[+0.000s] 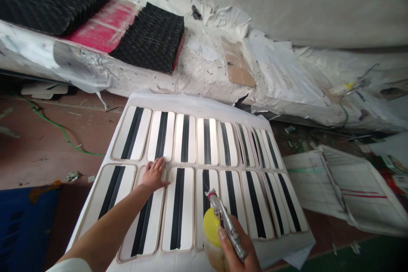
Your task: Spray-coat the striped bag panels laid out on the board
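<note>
My right hand is closed around a metal spray gun with a yellow-lidded cup hanging from it. The nozzle points away from me, over the near row of white panels. My left hand lies flat with fingers stretched, on the far end of a near-row panel. Each white panel has rounded corners, a rim and a dark stripe down its length. They lie in two rows on a white-covered table. My right hand and the cup partly hide some near panels.
Behind the table, a ledge with whitish covering carries two stacks of black quilted sheets and a brown cardboard piece. A white crate stands on the right. On the left are a blue box and a green hose.
</note>
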Motion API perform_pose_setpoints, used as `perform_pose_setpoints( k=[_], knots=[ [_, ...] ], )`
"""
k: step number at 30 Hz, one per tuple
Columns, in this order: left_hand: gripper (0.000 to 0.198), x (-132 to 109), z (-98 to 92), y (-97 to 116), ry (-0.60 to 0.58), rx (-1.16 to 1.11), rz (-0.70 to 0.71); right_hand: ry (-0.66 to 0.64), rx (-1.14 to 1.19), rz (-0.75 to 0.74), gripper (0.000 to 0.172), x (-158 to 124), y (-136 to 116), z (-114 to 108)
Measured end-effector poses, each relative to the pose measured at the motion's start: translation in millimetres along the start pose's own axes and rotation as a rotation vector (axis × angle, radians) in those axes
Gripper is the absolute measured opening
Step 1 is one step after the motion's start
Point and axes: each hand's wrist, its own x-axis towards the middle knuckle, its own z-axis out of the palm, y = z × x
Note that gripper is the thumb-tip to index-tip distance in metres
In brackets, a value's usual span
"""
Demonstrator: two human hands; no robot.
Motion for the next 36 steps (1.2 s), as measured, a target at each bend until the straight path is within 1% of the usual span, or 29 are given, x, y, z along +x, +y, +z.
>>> perform_pose_setpoints(
  k=[2,4,6,9,12,16,18,20,23,27,32,36],
  knots=[
    [0.090,0,-0.6,1,-0.003,0.002,-0.002,0.013,0.042,-0.029,0.029,-2,-6,3],
    [0.090,0,-0.9,1,-0.011,0.002,-0.005,-0.021,0.084,-0.052,0.029,-2,-13,7],
    [0.092,1,-1.1,0,-0.020,0.001,-0.010,-0.038,0.097,-0.045,0.031,1,-17,11],
    [0.094,1,-2.1,0,-0.041,0.004,-0.017,-0.042,0.092,-0.034,0.033,5,-19,17],
    [0.094,1,-4.2,1,-0.055,0.003,-0.019,-0.052,0.081,-0.065,0.035,12,-20,19],
    [0.093,0,-6.7,1,-0.050,-0.002,-0.013,-0.183,0.057,-0.097,0.032,18,-23,16],
    [0.094,-1,-7.3,0,-0.057,-0.006,-0.009,-0.206,0.059,-0.102,0.029,16,-23,14],
    [0.096,-1,-7.4,0,-0.065,-0.011,-0.009,-0.171,0.059,-0.076,0.029,10,-20,15],
    [0.097,0,-6.9,-1,-0.064,-0.015,-0.011,-0.095,0.043,-0.001,0.032,-1,-15,16],
    [0.096,0,-6.1,0,-0.056,-0.010,-0.008,-0.103,0.053,-0.015,0.031,-4,-14,15],
    [0.096,0,-3.8,1,-0.056,-0.012,-0.012,0.000,0.057,-0.022,0.033,15,-19,15],
    [0.097,1,0.3,0,-0.034,-0.014,-0.008,-0.012,0.132,-0.051,0.033,38,-27,17]
  ],
)
